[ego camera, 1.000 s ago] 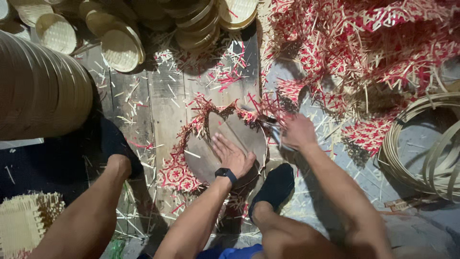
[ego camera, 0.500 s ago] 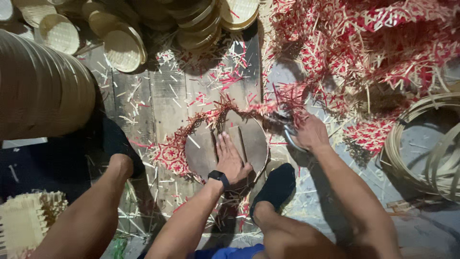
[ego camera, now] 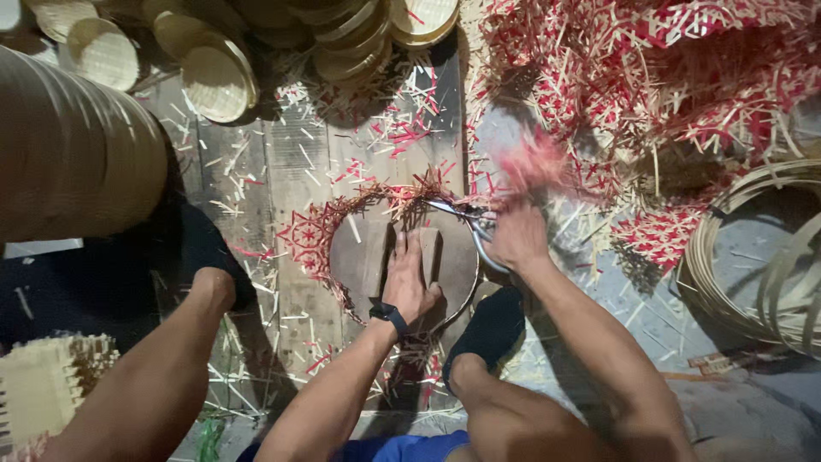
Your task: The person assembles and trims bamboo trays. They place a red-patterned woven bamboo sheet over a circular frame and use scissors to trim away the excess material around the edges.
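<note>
One round board [ego camera: 363, 257] lies mid-floor, red-and-tan woven mat [ego camera: 312, 235] under it, fringe showing along left and top. Left hand [ego camera: 410, 282] flat, fingers spread, pressing the board. Right hand [ego camera: 516, 239] grips scissors [ego camera: 466, 218] at the top-right fringe. Offcuts [ego camera: 650, 94] piled far right.

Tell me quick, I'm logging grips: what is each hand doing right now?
Left hand: open, pressed flat on the round board.
Right hand: closed on scissors at the woven mat edge.
</note>
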